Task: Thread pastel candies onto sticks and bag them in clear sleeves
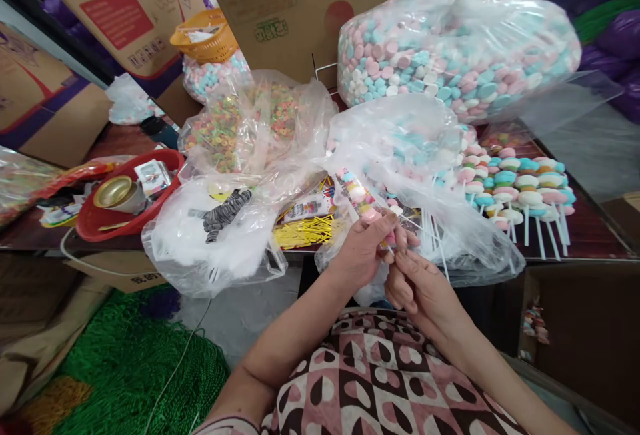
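My left hand (361,248) is closed around a marshmallow skewer (356,190) in a clear printed wrapper, its top tilted up and to the left. Just below it, the fingers of my right hand (417,282) pinch together at the skewer's lower end; what lies between them is too small to make out. Yellow twist ties (305,231) lie in a pile left of my hands, beside printed wrappers (313,205). White sticks (434,228) poke out of a clear plastic bag (470,265) to the right of my hands.
Stacked marshmallow skewers (530,185) lie at the table's right. Behind are a large bag of marshmallows (460,55) and a bag of ring candies (225,125). A red basin (90,225) stands left, near a bag with grey striped ties (225,215). Cardboard boxes (310,15) line the back.
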A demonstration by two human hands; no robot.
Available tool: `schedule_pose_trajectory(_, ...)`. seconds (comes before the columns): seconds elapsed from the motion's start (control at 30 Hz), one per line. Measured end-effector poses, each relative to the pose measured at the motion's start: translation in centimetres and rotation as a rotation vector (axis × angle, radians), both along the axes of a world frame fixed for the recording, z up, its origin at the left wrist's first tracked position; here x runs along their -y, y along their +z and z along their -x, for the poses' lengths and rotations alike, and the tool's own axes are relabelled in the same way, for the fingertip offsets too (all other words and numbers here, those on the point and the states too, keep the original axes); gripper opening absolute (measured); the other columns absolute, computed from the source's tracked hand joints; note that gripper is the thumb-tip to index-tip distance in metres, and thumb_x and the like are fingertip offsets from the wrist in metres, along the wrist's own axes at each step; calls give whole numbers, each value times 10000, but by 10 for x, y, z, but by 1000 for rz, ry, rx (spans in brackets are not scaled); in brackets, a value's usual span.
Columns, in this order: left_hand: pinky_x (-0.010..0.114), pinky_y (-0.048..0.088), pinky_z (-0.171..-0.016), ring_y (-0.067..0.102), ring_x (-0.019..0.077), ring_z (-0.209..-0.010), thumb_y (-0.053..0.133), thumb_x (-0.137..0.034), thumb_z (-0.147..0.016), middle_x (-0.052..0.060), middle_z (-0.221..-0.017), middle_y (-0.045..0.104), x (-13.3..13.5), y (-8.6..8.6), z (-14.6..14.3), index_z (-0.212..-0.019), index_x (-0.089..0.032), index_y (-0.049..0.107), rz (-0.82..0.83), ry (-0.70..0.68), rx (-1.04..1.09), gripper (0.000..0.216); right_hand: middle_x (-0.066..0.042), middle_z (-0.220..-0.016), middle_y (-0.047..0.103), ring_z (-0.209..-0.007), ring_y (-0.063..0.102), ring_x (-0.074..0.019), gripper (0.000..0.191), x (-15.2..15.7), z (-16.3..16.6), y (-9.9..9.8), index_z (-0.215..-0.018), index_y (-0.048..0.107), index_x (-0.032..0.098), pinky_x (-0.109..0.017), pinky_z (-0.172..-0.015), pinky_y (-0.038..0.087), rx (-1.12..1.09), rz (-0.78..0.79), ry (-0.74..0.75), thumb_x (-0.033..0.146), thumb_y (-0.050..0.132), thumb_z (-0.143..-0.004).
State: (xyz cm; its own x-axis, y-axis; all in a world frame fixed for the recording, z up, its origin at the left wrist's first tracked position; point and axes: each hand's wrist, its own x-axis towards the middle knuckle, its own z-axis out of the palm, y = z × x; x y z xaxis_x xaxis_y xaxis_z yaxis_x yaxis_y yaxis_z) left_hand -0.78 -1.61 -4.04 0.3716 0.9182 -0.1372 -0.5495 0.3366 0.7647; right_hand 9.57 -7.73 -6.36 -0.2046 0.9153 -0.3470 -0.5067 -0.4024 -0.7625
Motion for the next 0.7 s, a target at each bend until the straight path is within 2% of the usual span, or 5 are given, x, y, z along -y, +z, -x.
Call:
schedule_pose_trajectory(0.17,218,444,-503,635,137,-604,753,-458,-737,-23,-558,548,-1,1,0,-674,-177,534,1,11,21,362,49,-509,553,-426,442,-91,288,-1,-4,-3,-834,643,205,-235,-464,371,200,-132,-56,490,678,-843)
schedule_pose_trajectory(0.27,226,432,-392,552,86,-401,682,-498,-798,3,-659,635,2,-5,-2,-686,-156,546,6,-138,8,385,27,-542,563,-486,484,-108,313,-2,-3,-5,-752,651,193,-254,-504,391,421,-238,-107,491,680,-846)
schedule_pose_trajectory(0.4,214,361,-289,519,83,-339,650,-580,-790,49,-777,700,7,-14,-3,-759,-142,569,55,-247,-70,446,39,-450,469,-411,384,-96,436,-4,4,-8,-597,553,198,-261,-439,306,296,-154,-117,532,641,-862)
schedule_pose_trajectory(0.57,237,525,-696,679,144,-847,807,-411,-710,72,-1120,703,3,-9,9,-1177,-235,594,-29,-104,9,542,68,-467,458,-425,355,-84,301,-5,0,-8,-788,626,204,-240,-458,273,193,-122,-198,493,693,-836)
schedule_pose_trajectory(0.7,296,478,-851,652,167,-943,795,-450,-714,47,-1064,704,-4,-5,13,-1116,-244,656,-15,18,88,472,71,-458,445,-416,341,-92,308,-5,-4,-7,-846,642,206,-245,-452,266,218,-107,-185,510,687,-829)
